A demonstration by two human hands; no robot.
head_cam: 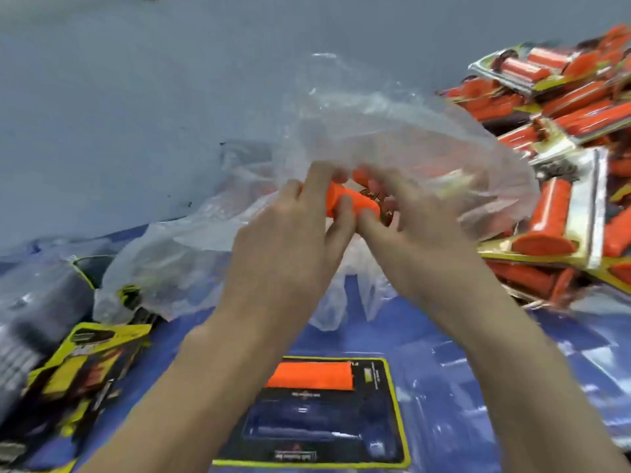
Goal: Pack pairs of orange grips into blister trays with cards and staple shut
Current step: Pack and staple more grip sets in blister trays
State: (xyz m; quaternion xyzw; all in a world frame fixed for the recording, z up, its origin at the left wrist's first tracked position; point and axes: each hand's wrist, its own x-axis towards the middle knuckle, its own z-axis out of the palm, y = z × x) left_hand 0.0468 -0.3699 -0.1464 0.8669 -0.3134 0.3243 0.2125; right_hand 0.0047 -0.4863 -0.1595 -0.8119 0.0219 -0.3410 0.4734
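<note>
My left hand [290, 227] and my right hand [416, 216] meet above the blue table, both holding an orange grip [355, 203] that comes out of a clear plastic bag [392, 131]. The left fingers curl round the grip's left end. The right hand pinches the bag and the grip's right end, partly veiled by the plastic. Below my forearms lies a blister tray with its yellow-edged card [396, 404], with one orange grip [310, 375] in its upper slot.
A heap of packed orange-grip blister packs [563, 138] fills the right side. A stack of yellow and black cards [78, 367] lies at the lower left beside more crumpled clear bags [164, 264]. The blue table cover [444, 353] runs under everything.
</note>
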